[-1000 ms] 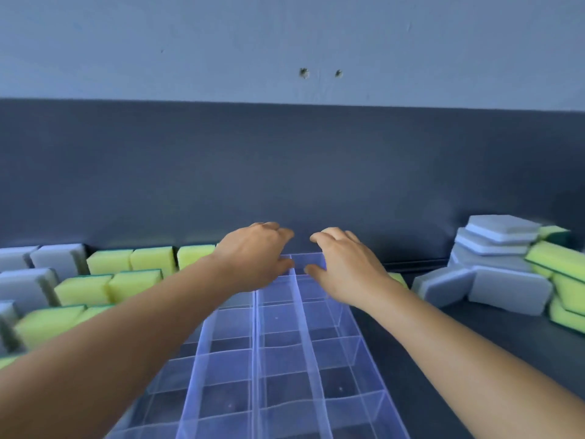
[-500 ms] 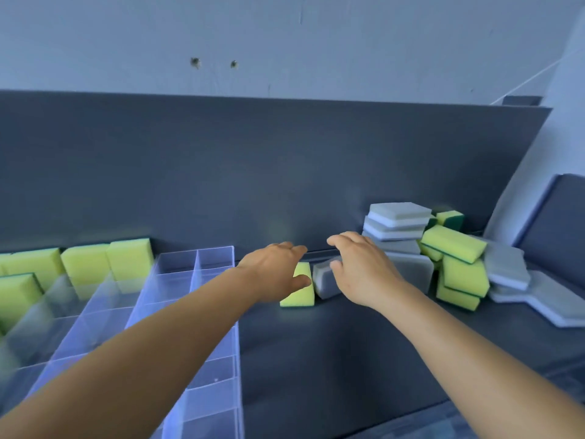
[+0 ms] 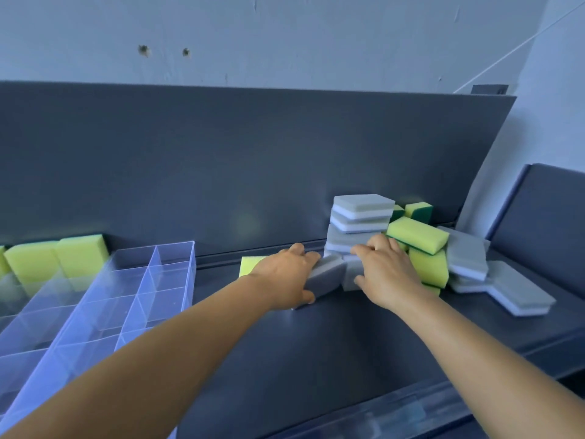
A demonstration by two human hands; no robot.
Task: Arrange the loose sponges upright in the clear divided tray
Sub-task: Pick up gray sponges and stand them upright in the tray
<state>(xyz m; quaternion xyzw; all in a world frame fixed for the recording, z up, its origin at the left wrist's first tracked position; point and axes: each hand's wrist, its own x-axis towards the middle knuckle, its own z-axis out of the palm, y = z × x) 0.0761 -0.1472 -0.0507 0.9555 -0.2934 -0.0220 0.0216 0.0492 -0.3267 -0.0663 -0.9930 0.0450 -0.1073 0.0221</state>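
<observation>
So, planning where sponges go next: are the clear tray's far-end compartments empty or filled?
Empty: the clear tray shows only bare dividers in its far compartments; yellow sponges stand behind it, outside.

Tray (image 3: pixel 177 264): left on counter (image 3: pixel 316 359).
Sponge row (image 3: pixel 53 258): behind tray, far left.
Sponge pile (image 3: pixel 418 245): right, against back panel (image 3: pixel 253 160).
Hands: left hand (image 3: pixel 285 280), right hand (image 3: pixel 386 274), between tray and pile.

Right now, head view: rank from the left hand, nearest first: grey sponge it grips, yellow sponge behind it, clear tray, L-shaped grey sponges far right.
1. Grey sponge, in the left hand.
2. Yellow sponge, just behind the hand.
3. Clear tray, to its left.
4. L-shaped grey sponges, far right.
</observation>
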